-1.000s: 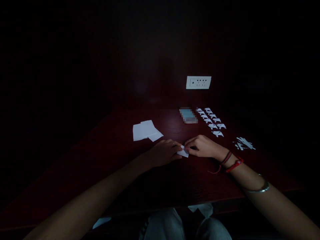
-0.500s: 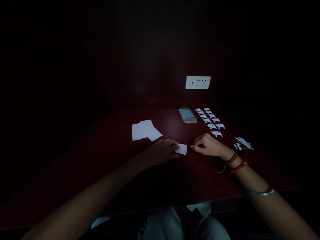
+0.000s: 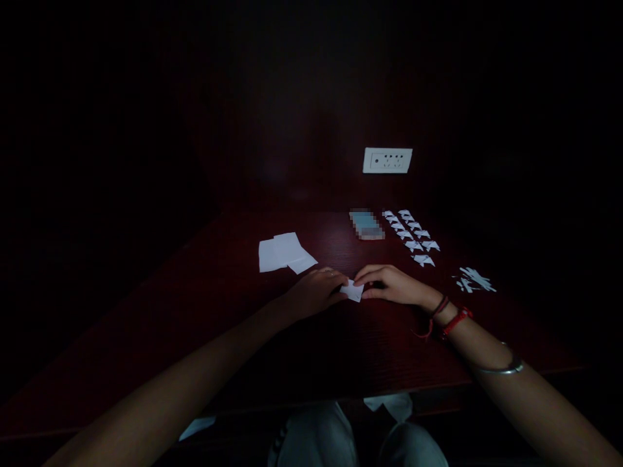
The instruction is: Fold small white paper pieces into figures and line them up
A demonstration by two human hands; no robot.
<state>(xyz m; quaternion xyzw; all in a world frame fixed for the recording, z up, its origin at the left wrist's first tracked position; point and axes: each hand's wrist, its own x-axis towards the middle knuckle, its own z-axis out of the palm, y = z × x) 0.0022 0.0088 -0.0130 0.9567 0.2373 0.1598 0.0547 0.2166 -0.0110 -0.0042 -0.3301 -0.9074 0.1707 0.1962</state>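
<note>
A small folded piece of white paper [image 3: 352,291] lies on the dark red table between my hands. My left hand [image 3: 316,290] pinches its left side, thumb below and fingers above. From the other side, my right hand [image 3: 389,285] grips the upper right edge between thumb and fingers. Faint creases show on the paper; its exact folds are too small to make out. Just beyond my left hand lie several flat white paper sheets [image 3: 287,251], overlapping one another.
Folded white paper pieces [image 3: 413,246] stand in two rows at the back right. Nearer are thin paper strips [image 3: 476,279] in a loose heap. A pixelated light-blue rectangular object [image 3: 366,224] lies by the rows. A socket panel [image 3: 388,161] is on the back wall.
My right hand has moved left and taken hold of the folded paper. The paper has turned slightly, while my left hand stays on it.
</note>
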